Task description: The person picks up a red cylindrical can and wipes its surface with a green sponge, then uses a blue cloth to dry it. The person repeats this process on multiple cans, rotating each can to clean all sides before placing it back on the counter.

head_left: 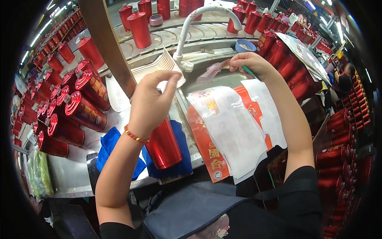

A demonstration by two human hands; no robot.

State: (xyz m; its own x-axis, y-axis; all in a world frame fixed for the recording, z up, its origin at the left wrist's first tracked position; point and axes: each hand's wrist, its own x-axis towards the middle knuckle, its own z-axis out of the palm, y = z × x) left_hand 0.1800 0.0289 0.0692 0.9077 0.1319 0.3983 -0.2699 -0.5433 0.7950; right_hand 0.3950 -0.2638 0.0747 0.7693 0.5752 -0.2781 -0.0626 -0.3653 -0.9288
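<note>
A glossy red bottle (164, 145) rests on a blue cloth (179, 139) in front of me, its upper part hidden behind my left hand and wrist. My left hand (153, 99) is above it with fingers curled and thumb close to them; what they hold, if anything, is hidden. Over the sink, my right hand (252, 65) pinches a crumpled, see-through pinkish film (213, 73). A thin green tool (250, 73) sticks out from the same hand. Below it lie white label sheets (229, 123) on a red printed sheet (207, 147).
A white curved faucet (185, 34) rises behind the sink, near a blue bowl (244, 46). Fanned cream strips (155, 67) lie beside a wooden post (109, 44). Several red bottles (85, 111) crowd the left; others (139, 30) stand on a conveyor at the back.
</note>
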